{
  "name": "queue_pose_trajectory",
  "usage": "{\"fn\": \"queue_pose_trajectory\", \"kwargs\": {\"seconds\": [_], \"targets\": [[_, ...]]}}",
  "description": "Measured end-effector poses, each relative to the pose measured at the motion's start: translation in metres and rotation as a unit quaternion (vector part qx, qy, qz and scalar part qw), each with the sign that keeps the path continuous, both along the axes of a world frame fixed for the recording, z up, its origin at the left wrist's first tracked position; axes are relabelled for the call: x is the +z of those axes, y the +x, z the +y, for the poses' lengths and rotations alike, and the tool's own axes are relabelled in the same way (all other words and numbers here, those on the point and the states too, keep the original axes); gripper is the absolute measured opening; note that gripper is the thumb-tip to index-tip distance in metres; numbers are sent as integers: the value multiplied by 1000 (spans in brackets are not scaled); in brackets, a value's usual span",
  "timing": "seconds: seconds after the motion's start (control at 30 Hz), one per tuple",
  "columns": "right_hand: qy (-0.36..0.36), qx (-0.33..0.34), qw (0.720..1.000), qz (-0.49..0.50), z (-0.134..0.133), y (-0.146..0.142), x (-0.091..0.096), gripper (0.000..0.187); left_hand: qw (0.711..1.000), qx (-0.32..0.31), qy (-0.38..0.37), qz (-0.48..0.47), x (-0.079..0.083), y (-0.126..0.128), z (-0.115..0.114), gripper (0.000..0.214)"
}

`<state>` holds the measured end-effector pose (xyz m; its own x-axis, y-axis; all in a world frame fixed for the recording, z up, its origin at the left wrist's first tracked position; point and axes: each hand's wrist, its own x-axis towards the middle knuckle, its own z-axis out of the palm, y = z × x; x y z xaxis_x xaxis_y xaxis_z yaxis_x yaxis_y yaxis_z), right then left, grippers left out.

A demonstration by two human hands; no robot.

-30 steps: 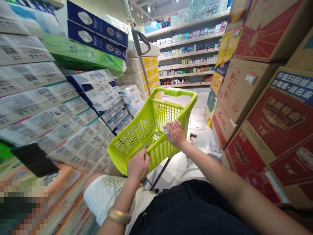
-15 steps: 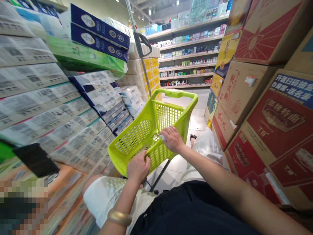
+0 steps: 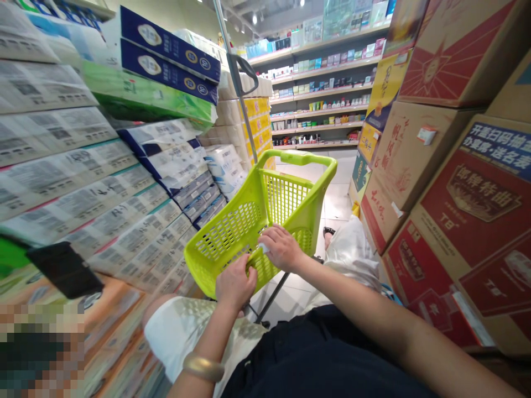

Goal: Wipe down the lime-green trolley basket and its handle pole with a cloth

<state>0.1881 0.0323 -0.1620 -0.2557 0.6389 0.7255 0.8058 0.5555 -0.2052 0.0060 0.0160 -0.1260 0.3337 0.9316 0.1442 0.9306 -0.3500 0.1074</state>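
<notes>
A lime-green plastic shopping basket (image 3: 249, 221) on a wheeled frame stands tilted in the aisle in front of me. My left hand (image 3: 234, 283), with a gold bangle on its wrist, is closed round the basket's near rim. My right hand (image 3: 281, 247) rests on the same rim a little further right. Its fingers are curled over a small white thing (image 3: 264, 248), perhaps a cloth or tissue, that I cannot make out well. The basket's inside looks empty.
Stacked packs of tissue and toilet paper (image 3: 103, 182) fill the left side. Stacked brown and red cartons (image 3: 452, 166) line the right. A metal pull handle (image 3: 236, 72) rises behind the basket. Shelves of goods (image 3: 319, 94) stand at the aisle's far end. A tiled floor (image 3: 336, 193) runs ahead.
My right hand has slid left and towards me along the basket's rim, closer to my left hand. The left hand has kept its grip.
</notes>
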Motion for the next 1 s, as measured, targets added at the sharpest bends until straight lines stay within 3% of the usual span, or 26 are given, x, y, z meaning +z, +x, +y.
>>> {"fn": "queue_pose_trajectory", "kwargs": {"seconds": [0.13,0.2,0.3,0.47,0.6,0.77,0.87,1.0], "targets": [[-6,-71,997,42,10,48,12,29,1000,6,2,-5,-1,1,0,27],[2,-106,992,68,11,55,14,31,1000,10,3,-2,-2,3,0,26],[18,-118,988,94,6,31,6,33,1000,11,11,0,-3,5,0,26],[42,16,997,59,-9,-28,-18,34,1000,7,-12,6,1,4,-2,27],[75,60,993,70,-8,-8,-23,41,1000,11,-22,9,4,3,-4,29],[97,-66,969,218,-1,43,-21,46,1000,19,-21,9,2,4,-4,31],[94,-94,956,262,-3,33,-26,45,1000,19,-22,7,1,4,-3,32],[72,-3,972,224,-14,-13,-37,37,1000,15,-21,11,1,2,-1,34]]}}
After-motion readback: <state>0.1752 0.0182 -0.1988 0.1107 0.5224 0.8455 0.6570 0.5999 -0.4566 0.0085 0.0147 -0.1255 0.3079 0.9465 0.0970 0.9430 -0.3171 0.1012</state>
